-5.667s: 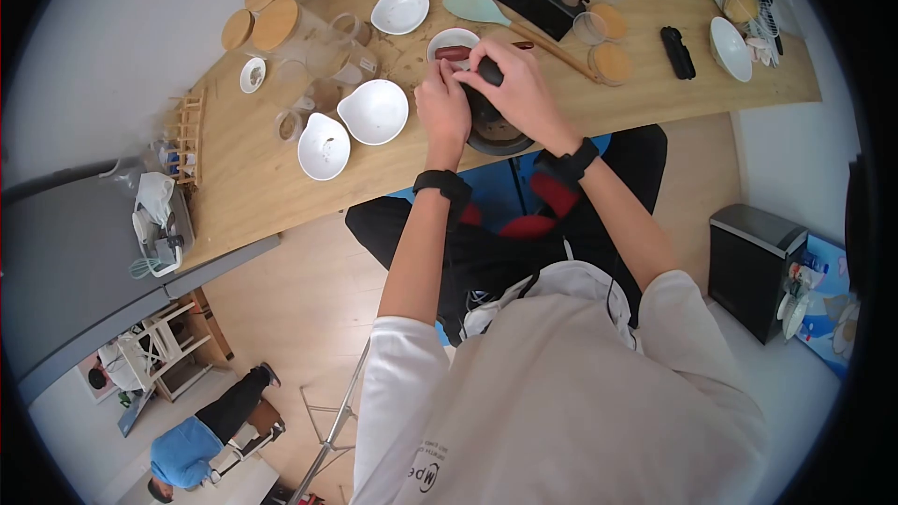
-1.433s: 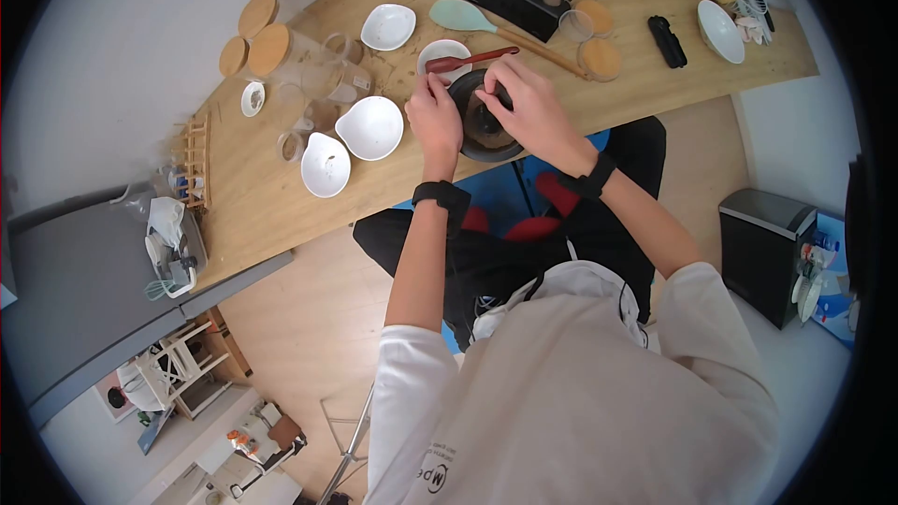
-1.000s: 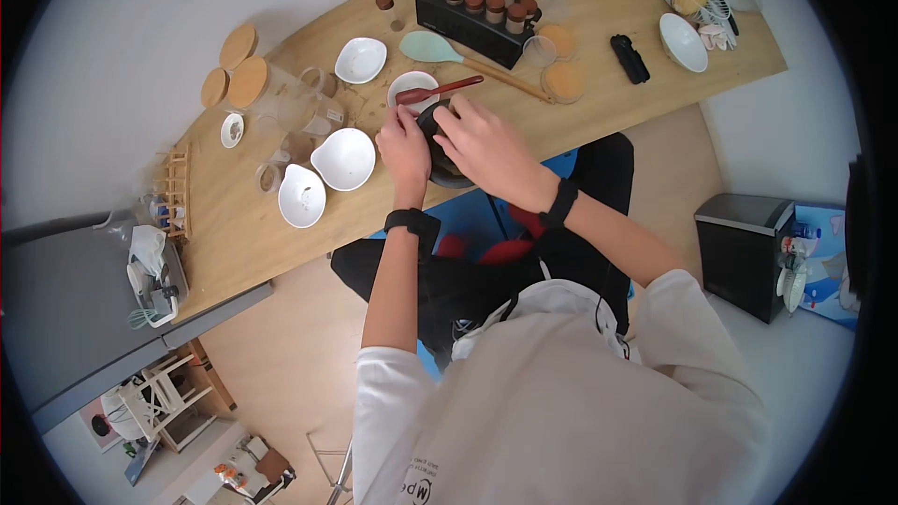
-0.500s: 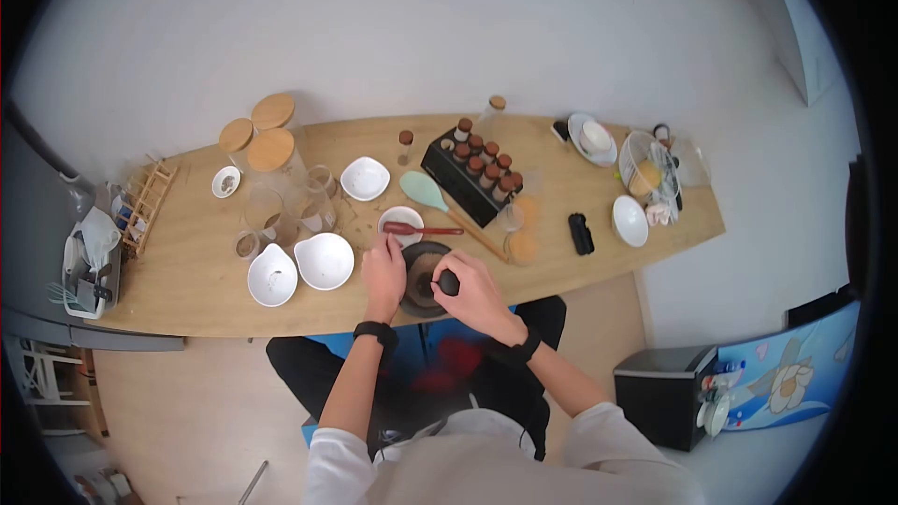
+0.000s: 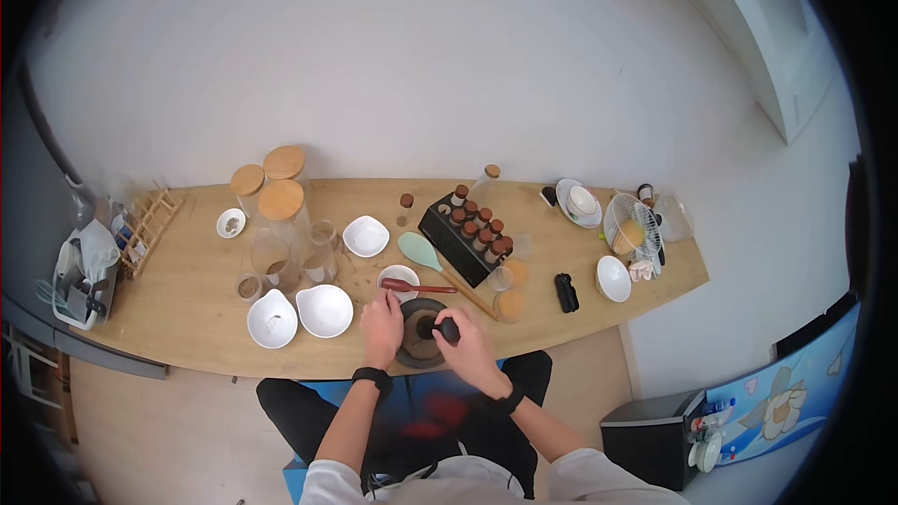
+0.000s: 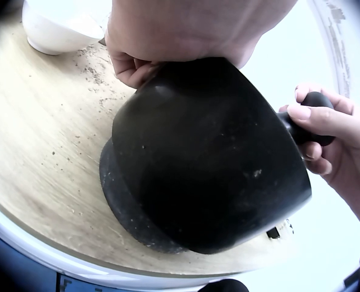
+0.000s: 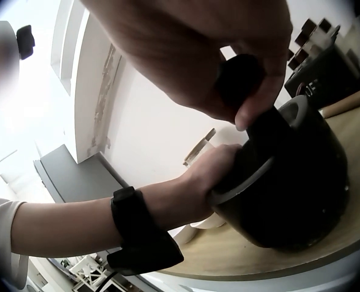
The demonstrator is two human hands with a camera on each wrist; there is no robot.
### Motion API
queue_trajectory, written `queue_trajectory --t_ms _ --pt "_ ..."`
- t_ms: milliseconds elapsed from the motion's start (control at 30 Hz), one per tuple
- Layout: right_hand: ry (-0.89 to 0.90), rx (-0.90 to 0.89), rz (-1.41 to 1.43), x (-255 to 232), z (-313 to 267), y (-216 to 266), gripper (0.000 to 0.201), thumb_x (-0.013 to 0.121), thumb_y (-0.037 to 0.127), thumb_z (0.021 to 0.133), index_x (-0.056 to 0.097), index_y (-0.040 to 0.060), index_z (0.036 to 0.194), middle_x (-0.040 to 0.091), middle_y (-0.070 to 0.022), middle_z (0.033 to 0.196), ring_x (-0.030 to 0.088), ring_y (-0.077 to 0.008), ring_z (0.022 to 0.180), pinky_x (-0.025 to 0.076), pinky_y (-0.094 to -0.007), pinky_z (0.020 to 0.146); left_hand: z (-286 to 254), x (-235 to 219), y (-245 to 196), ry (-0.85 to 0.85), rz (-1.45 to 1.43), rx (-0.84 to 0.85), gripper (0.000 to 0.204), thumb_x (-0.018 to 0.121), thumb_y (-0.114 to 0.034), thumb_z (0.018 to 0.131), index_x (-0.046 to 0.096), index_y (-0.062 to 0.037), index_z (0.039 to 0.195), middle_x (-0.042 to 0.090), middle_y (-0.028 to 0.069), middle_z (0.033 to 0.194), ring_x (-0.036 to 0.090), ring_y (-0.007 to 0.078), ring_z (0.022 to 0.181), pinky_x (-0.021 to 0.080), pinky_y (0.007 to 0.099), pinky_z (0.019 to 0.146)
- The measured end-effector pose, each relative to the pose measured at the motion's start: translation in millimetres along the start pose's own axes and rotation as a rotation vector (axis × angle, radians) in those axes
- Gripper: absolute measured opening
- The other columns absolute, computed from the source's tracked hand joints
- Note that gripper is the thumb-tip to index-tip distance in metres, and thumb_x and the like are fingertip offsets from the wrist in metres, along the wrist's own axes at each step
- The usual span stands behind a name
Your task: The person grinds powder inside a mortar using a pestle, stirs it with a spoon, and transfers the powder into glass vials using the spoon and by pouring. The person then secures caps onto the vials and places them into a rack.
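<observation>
Mortar point(image 6: 210, 158), black with pale specks, holds brown powder point(image 5: 417, 347); left hand point(image 5: 382, 325) grips its rim point(image 7: 245, 183), right hand point(image 5: 471, 350) the pestle point(image 6: 318, 99)

Soft, even light covers the wall point(image 5: 421, 84) and table point(image 5: 187, 290) in the head view, its edges bowed and corners black. The left wrist view washes out at right; in the right wrist view, glare at left leaves the right hand point(image 7: 195, 52) and mortar point(image 7: 298, 198) dark.
</observation>
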State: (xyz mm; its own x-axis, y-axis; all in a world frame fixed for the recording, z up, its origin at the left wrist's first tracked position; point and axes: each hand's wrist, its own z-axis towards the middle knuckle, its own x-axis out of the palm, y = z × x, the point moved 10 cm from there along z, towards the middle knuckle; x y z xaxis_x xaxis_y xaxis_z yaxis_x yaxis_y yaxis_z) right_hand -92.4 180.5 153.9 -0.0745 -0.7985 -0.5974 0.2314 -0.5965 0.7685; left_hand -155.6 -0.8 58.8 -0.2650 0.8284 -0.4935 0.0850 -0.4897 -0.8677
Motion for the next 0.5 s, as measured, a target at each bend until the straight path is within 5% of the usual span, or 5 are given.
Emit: queue_trajectory --t_ms 200,300,433,500 --pt "0.251 -0.105 0.059 13.9 -4.5 18.1 0.024 0.076 0.005 0.090 0.061 0.0078 0.108 0.063 -0.0155 0.109 0.064 -0.0403 0.100 0.053 -0.0444 0.085 1.7 7.3 8.2 -0.015 0.094 0.030 0.034 0.051 -0.028 0.110 0.070 -0.0025 0.097 0.073 0.0277 0.087 0.070 0.0510 0.084 0.053 0.0626 0.076" --pt "0.109 0.055 0.023 -1.7 2.6 0.9 0.023 0.075 0.005 0.091 0.061 0.0066 0.109 0.064 -0.0155 0.111 0.064 -0.0415 0.101 0.053 -0.0435 0.086 0.3 3.2 2.4 -0.023 0.078 0.030 0.034 0.051 -0.028 0.110 0.070 -0.0026 0.097 0.073 0.0282 0.086 0.070 0.0513 0.084 0.053 0.0628 0.076" --pt "-0.013 0.009 -0.063 -3.5 -2.9 9.3 0.025 0.075 0.004 0.091 0.060 0.0057 0.111 0.064 -0.0155 0.111 0.064 -0.0418 0.103 0.053 -0.0434 0.089 0.0 1.6 0.2 -0.012 0.063 0.005 0.034 0.052 -0.025 0.108 0.073 -0.0016 0.093 0.073 0.0267 0.087 0.070 0.0500 0.086 0.053 0.0594 0.077" --pt "0.207 -0.093 0.082 16.2 -5.9 14.4 0.027 0.077 0.008 0.093 0.061 0.0070 0.115 0.065 -0.0129 0.104 0.066 -0.0312 0.097 0.053 -0.0405 0.086 -0.6 -0.8 -1.6 -0.021 0.041 0.014 0.035 0.052 -0.025 0.108 0.073 -0.0018 0.093 0.073 0.0260 0.087 0.070 0.0494 0.085 0.053 0.0591 0.076"
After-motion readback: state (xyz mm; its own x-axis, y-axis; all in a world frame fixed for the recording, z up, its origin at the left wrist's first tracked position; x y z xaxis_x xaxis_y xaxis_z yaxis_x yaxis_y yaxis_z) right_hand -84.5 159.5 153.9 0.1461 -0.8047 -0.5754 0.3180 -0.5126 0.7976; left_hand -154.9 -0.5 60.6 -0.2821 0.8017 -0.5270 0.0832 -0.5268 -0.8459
